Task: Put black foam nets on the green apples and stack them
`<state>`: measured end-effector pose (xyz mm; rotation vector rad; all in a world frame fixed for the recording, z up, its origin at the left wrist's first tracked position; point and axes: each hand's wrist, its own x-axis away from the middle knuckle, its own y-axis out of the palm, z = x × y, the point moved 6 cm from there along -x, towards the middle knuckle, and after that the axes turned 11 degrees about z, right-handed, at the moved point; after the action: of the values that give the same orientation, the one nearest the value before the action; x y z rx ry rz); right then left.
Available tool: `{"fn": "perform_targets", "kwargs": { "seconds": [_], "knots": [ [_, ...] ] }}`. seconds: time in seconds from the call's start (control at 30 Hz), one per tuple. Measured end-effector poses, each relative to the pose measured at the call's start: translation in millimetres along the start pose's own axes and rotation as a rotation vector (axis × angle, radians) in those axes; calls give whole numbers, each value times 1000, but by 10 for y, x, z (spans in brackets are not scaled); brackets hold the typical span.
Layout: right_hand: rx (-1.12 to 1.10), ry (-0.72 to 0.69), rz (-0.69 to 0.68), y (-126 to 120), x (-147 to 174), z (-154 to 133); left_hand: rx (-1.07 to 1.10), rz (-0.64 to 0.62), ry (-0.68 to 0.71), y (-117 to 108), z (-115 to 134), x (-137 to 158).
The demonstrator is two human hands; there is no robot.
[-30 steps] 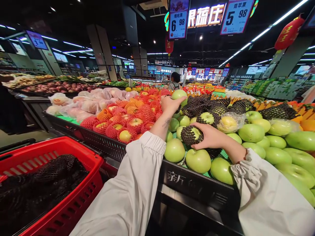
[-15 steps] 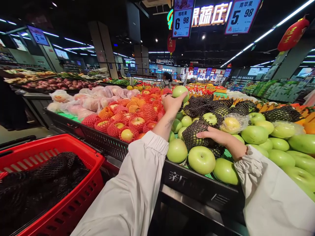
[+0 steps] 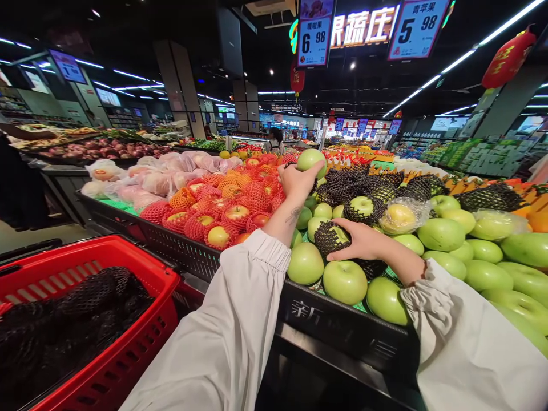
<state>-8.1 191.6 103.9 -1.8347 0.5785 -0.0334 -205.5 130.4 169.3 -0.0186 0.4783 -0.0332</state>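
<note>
My left hand [image 3: 296, 181] grips a bare green apple [image 3: 311, 161] above the display, its fingers partly hidden behind the fruit. Lower and to the right, my right hand [image 3: 357, 241] is closed around a green apple in a black foam net [image 3: 329, 237]; green skin shows at the top of that net. Loose green apples [image 3: 345, 282] lie just below my right hand along the front edge of the black display tray [image 3: 342, 328]. Another netted green apple [image 3: 363, 209] rests behind my right hand, beside a plastic-wrapped yellowish fruit [image 3: 401, 218].
Red apples in red and orange nets [image 3: 235, 214] fill the tray to the left, with pink bagged fruit [image 3: 162, 180] beyond. A red shopping basket [image 3: 169, 291] holding black netted items stands at the lower left. Price signs [image 3: 314, 37] hang overhead. A person [image 3: 275, 141] is farther back.
My right hand has closed around the netted apple and shifted it slightly left, with more green skin now showing. My left hand still holds its apple in nearly the same spot.
</note>
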Motion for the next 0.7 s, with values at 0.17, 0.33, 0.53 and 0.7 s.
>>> {"fn": "perform_targets", "kwargs": {
  "seconds": [0.17,0.33,0.53,0.7],
  "knots": [
    [-22,-160,-64,28,55,-161,-1,6,12,8,-7,24],
    [55,-177,-74,31,-29,-172,-2,7,14,7,-6,46],
    [131,-54,-145,61,-108,-103,-5,3,18,2,5,62],
    [32,-97,-76,81,-29,-81,-3,8,3,-13,17,69]
  ]
}}
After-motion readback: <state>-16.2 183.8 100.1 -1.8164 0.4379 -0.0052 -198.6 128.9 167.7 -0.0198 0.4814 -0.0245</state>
